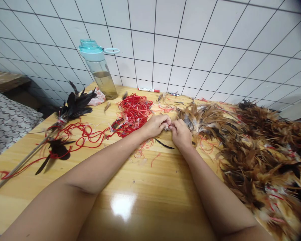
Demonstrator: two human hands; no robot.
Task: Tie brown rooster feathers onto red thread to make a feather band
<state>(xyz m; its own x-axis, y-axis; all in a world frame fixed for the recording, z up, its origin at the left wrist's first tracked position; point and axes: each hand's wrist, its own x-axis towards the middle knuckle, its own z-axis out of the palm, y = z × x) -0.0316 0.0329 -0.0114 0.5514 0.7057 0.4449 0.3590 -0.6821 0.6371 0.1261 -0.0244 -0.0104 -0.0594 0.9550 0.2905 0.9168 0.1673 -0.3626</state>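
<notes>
My left hand (157, 126) and my right hand (181, 133) meet over the middle of the table, fingertips pinched together. A small greyish-white tuft (166, 127) shows between them; the fingers hide most of it, and I cannot tell whether it is a feather base. Just beyond my right hand lies a bunch of brown feathers (203, 117) with grey down at its near end. A tangle of red string (135, 112) is heaped to the left of my left hand. One thin black feather (164, 144) lies on the wood below my hands.
Large brown feather bundles (256, 167) cover the table's right side. At left are a stick (27, 162) topped with black feathers (74, 103), a loose black feather piece (57, 149) and trailing red string. A water bottle (100, 73) and red-capped marker (148, 90) stand near the tiled wall.
</notes>
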